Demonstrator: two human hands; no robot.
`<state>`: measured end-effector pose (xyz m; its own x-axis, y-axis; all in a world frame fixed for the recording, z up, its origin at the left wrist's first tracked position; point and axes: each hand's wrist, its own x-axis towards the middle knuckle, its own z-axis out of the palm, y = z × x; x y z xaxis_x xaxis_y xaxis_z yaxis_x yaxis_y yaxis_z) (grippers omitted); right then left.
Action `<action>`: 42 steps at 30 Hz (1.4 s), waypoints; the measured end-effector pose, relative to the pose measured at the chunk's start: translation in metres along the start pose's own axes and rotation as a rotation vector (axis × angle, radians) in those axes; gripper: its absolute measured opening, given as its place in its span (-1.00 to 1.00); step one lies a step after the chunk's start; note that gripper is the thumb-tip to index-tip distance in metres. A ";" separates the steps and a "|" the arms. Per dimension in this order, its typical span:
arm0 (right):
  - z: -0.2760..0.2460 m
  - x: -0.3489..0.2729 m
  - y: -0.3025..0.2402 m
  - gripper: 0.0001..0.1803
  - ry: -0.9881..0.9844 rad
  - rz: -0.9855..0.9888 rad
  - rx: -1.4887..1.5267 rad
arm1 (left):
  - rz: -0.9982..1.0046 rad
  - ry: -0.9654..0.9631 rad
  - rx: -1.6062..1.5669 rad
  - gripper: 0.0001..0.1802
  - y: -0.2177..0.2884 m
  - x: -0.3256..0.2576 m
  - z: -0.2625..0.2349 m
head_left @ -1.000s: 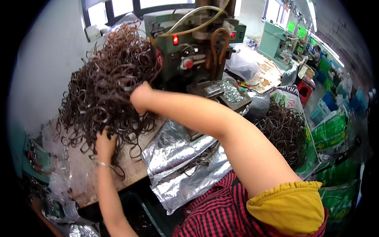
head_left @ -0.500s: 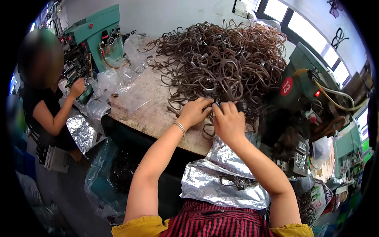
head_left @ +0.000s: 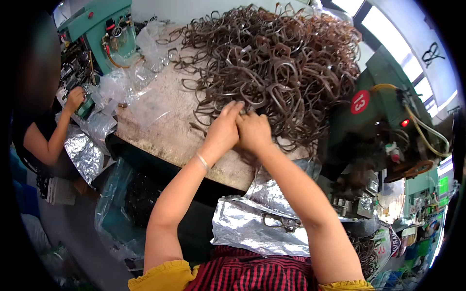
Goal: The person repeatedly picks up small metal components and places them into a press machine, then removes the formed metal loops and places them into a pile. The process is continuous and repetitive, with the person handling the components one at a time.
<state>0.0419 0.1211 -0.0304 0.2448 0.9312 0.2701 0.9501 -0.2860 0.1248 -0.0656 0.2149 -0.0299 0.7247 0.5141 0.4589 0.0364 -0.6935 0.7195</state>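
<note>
A large heap of brown spectacle frames [head_left: 276, 63] covers the far part of the worktable [head_left: 150, 133]. At its near edge my left hand [head_left: 224, 127] and my right hand [head_left: 254, 131] press together, the right partly over the left's fingers. Both sets of fingers are bent and closed, the fingertips at the frames. Whatever lies between them is hidden by the hands. A few loose frames [head_left: 282, 222] rest on silver foil sheeting [head_left: 242, 228] in front of my body.
Close on the right stands a green machine [head_left: 376, 111] with a red lamp and hoses. Crumpled clear plastic bags [head_left: 119, 85] lie on the table's left. Beyond them a co-worker's hand [head_left: 74, 99] is at another green machine [head_left: 104, 36]. A plastic-lined bin [head_left: 114, 203] sits below the table edge.
My hands have drawn together and shifted slightly left, so the right now overlaps the left. A dark piece seen by my right fingers no longer shows. The whole view has tilted a little.
</note>
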 end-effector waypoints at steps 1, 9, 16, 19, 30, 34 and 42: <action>0.006 0.001 0.006 -0.37 -0.016 -0.006 -0.005 | 0.101 -0.001 0.059 -0.58 0.006 -0.009 -0.008; -0.006 0.049 0.031 -0.29 -0.140 0.076 0.077 | 0.164 0.506 0.544 -0.68 -0.121 0.087 -0.136; 0.014 0.048 0.038 -0.34 -0.063 -0.036 0.217 | 0.039 0.232 0.987 -0.56 -0.277 0.205 -0.101; 0.025 0.045 0.040 -0.39 -0.039 -0.081 0.130 | -0.155 -0.014 1.036 -0.61 -0.281 0.222 -0.093; 0.038 0.023 0.049 -0.84 0.022 -0.046 0.092 | -0.251 0.029 0.915 -0.82 -0.179 0.084 -0.143; 0.027 0.011 0.041 -0.82 0.148 0.034 0.055 | -0.347 0.016 0.773 -0.78 -0.154 0.024 -0.159; -0.034 -0.058 0.024 -0.58 0.403 0.121 0.569 | -0.393 0.206 0.058 -0.59 -0.099 -0.054 -0.151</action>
<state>0.0437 0.0527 -0.0102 0.3685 0.7126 0.5970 0.9014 -0.1168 -0.4170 -0.2120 0.3323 -0.0474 0.4959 0.8300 0.2551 0.3247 -0.4498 0.8320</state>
